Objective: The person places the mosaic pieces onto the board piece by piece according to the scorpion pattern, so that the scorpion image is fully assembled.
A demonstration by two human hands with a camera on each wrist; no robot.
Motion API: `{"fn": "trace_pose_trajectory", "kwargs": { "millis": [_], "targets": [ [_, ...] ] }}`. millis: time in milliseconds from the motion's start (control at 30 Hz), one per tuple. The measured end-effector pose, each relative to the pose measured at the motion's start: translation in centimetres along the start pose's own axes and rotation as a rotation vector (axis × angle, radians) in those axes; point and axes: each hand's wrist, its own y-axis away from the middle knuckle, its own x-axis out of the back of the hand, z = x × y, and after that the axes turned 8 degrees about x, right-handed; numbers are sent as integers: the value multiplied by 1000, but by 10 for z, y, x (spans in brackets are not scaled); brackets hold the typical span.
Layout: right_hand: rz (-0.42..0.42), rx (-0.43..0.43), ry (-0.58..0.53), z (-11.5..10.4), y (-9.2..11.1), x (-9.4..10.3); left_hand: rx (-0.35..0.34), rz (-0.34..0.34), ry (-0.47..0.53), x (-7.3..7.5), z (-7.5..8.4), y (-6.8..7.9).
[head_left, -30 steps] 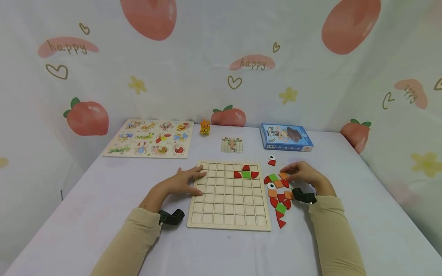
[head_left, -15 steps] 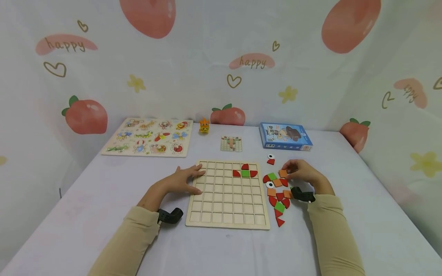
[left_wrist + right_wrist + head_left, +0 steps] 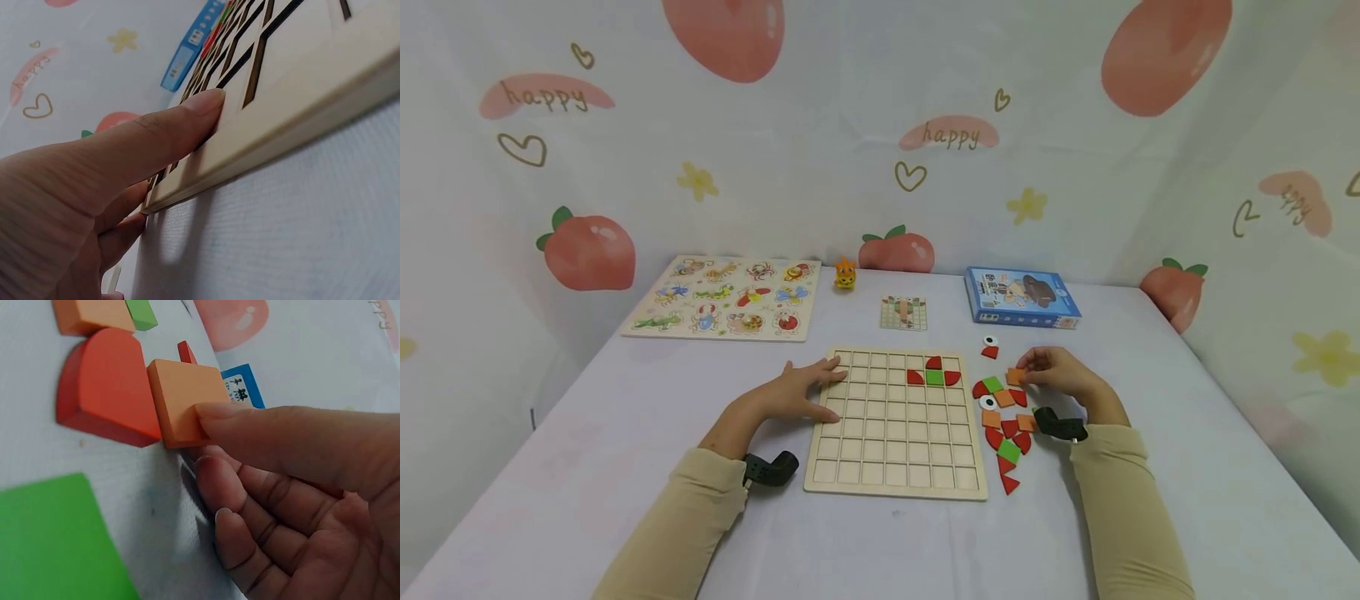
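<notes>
My left hand (image 3: pixel 792 392) rests on the left side of a pale wooden grid board (image 3: pixel 895 452); in the left wrist view its thumb (image 3: pixel 169 128) lies on the rim. On the board's upper right, several red quarter-round tiles (image 3: pixel 952 379) surround a green square tile (image 3: pixel 934 377). To the right of the board, my right hand (image 3: pixel 1060 375) pinches an orange square tile (image 3: pixel 181 397) between thumb and fingers. In the right wrist view this tile stands tilted beside a red rounded tile (image 3: pixel 106 387). A larger-looking green tile (image 3: pixel 56 544) lies closer to that camera.
Loose red, orange and green tiles (image 3: pixel 1008 451) line the board's right side, with an eye tile (image 3: pixel 990 341) farther back. Behind stand a pattern card (image 3: pixel 903 313), a blue box (image 3: pixel 1022 297), an orange figurine (image 3: pixel 845 274) and an insect puzzle board (image 3: pixel 726 298).
The right fingers have closed on the orange square tile and drawn it slightly back, away from the other tiles. The left hand has stayed on the board's edge.
</notes>
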Motion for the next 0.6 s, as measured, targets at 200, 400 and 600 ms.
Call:
{"fn": "trace_pose_trajectory", "kwargs": {
  "millis": [200, 400, 600],
  "targets": [
    [26, -13, -10, -4, -1, 0, 8, -6, 4, 2, 1, 1],
    [76, -18, -18, -6, -6, -2, 4, -1, 7, 3, 1, 1],
    [87, 24, -31, -17, -11, -5, 7, -12, 10, 1, 1, 1]
  ]
}}
